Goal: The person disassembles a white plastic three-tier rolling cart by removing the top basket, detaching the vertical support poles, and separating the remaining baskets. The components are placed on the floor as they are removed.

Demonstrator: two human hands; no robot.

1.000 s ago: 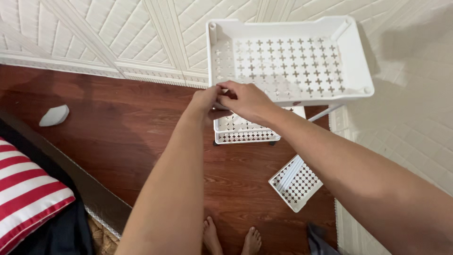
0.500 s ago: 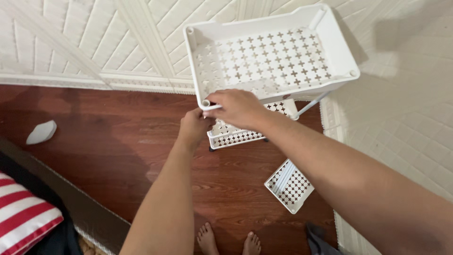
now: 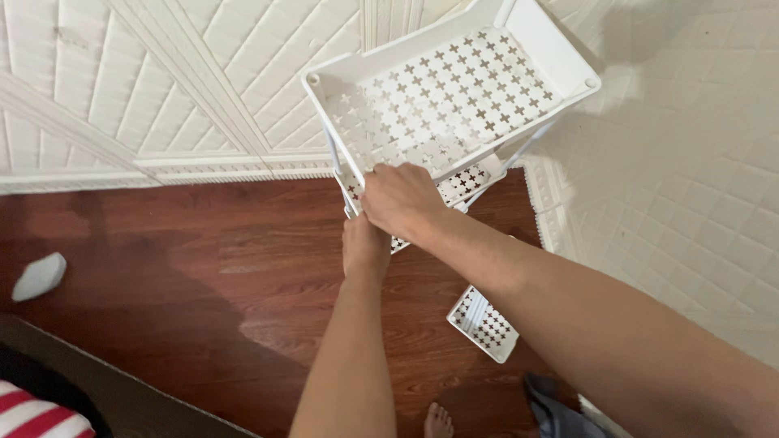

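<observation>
A white plastic shelf cart stands against the wall. Its top tray (image 3: 454,89) has cross-shaped holes and is tilted toward the corner. A lower tray (image 3: 469,180) shows beneath it. My right hand (image 3: 402,199) is closed over the top tray's near corner. My left hand (image 3: 365,243) sits just under it, curled at the corner post below the tray, with its fingertips hidden by my right hand.
A small white perforated tray (image 3: 484,323) lies on the dark wood floor (image 3: 203,259) near my bare foot (image 3: 438,420). A pale rounded object (image 3: 39,276) lies at the left. A red-and-white striped cushion (image 3: 28,410) and a grey cloth (image 3: 552,405) sit at the bottom edges.
The view has swung left and closer, and the cart now sits turned toward the wall corner. My left hand has slid down below the tray corner; my right hand stays on it.
</observation>
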